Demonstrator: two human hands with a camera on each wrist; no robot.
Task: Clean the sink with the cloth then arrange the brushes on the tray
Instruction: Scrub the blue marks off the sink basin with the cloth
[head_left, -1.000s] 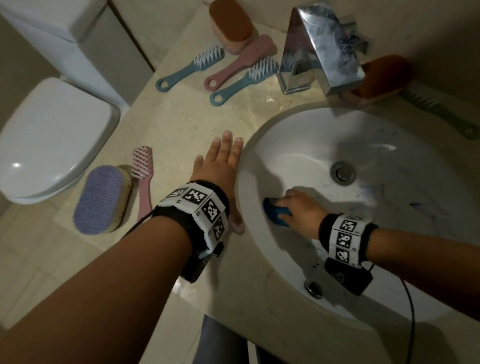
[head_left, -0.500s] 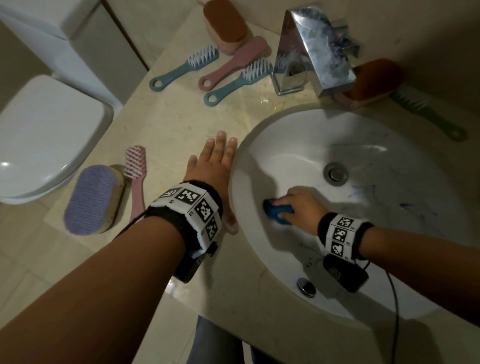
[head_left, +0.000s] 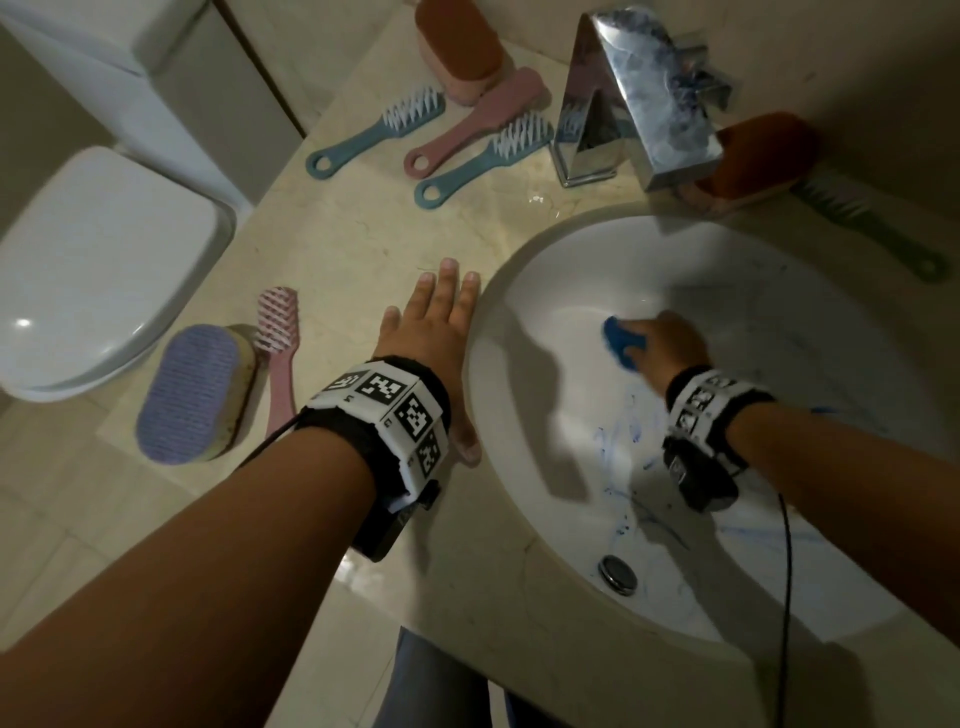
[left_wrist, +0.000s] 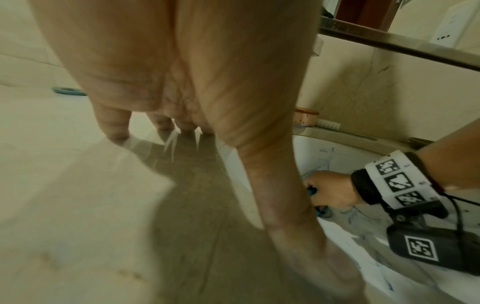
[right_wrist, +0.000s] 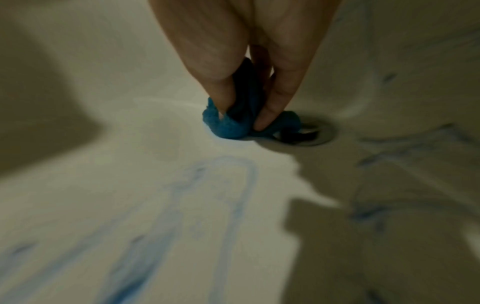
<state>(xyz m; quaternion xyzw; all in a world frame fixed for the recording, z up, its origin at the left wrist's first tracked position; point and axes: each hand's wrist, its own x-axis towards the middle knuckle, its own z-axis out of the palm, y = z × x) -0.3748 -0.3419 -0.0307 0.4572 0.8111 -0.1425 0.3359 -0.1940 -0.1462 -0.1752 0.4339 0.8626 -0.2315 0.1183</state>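
In the head view my right hand (head_left: 655, 347) is down in the white sink (head_left: 540, 291), gripping a bunched blue cloth (head_left: 621, 342) pressed against the basin. The right wrist view shows thumb and fingers pinching the cloth (right_wrist: 228, 129) at the edge of the metal drain (right_wrist: 315, 133). Blue streaks (head_left: 618, 441) smear the basin nearer to me. My left hand (head_left: 441, 312) lies flat on the beige counter (head_left: 363, 234), fingers straight, beside the sink's left rim. Two blue brushes (head_left: 374, 132) (head_left: 483, 161) and a pink brush (head_left: 478, 122) lie at the back. No tray is in view.
A chrome faucet (head_left: 634, 93) stands behind the sink, with an orange scrubber (head_left: 753, 156) and a green brush (head_left: 872, 223) to its right. Another orange scrubber (head_left: 462, 47) sits at the back. A purple scrubber (head_left: 197, 389) and pink brush (head_left: 278, 343) lie near the counter's left edge, beside the toilet (head_left: 93, 270).
My right hand has slid the cloth from the basin's left wall toward the middle, over the drain. The left hand stays flat on the counter.
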